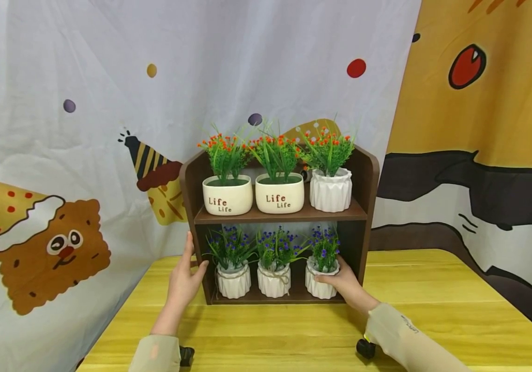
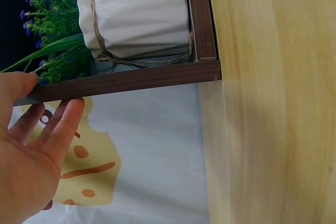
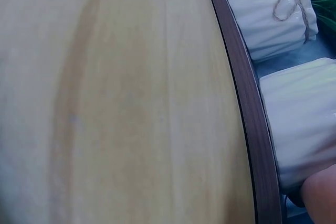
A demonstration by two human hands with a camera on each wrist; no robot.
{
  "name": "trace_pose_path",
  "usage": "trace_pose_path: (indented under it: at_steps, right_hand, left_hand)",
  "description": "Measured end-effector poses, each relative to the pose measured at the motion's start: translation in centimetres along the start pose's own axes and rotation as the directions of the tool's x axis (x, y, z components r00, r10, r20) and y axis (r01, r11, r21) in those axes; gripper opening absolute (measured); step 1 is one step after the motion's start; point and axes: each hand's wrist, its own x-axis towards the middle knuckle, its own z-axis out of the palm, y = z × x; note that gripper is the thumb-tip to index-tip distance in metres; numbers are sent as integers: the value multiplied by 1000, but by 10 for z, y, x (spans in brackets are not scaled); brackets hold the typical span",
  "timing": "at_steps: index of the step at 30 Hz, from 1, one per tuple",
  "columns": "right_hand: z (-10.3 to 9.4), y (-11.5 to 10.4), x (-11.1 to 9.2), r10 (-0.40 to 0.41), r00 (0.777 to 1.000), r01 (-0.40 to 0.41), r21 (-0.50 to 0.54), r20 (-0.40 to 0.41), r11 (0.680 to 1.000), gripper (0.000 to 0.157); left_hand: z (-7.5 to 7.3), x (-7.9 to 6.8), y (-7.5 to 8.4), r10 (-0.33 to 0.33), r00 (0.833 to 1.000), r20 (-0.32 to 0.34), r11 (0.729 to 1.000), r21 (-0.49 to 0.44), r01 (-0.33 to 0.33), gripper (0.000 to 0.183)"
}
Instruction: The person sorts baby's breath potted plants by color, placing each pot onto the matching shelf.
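A dark brown two-tier shelf (image 1: 369, 206) holds potted artificial plants. My left hand (image 1: 185, 279) is at its left side panel (image 2: 136, 78); in the left wrist view the thumb lies over the panel's inner edge and fingertips touch its outer face. On the lower tier, my right hand (image 1: 350, 287) holds the rightmost white fluted flowerpot (image 1: 320, 284), with purple flowers, around its right side. In the right wrist view only part of a finger (image 3: 323, 195) shows against that pot. Left of it stand a middle pot (image 1: 274, 281) and a left pot (image 1: 234, 282), both tied with twine.
Orange-flowered plants fill the upper tier: two cream "Life" pots (image 1: 227, 199) (image 1: 279, 199) and a white fluted pot (image 1: 331, 194) at right. The shelf stands on a yellow wood-grain table (image 1: 270, 336). A printed cloth (image 1: 107, 62) hangs behind.
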Motion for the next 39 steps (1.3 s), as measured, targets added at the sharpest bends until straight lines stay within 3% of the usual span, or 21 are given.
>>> trace_pose_path:
  at_steps: [16,24,32,39]
  right_hand:
    - [-2,1,2,49,999,-49,-23,14,999,105]
    - [0,6,3,15,1000,-14,-45,20,999,105]
    - [0,7,1,4,1000,-4,-16,30,1000,101]
    - [1,8,-1,-15,999,16,-2,41,1000,97]
  left_hand:
    - [3,0,0,11,1000,4,1000,-7,-11,93]
    - [1,0,0,-11,1000,16,1000,-1,11,91]
    - [1,3,2,21,1000,-5,1000,-9,-21,91]
    - [0,1,0,-9,1000,23,1000,-9,9,90]
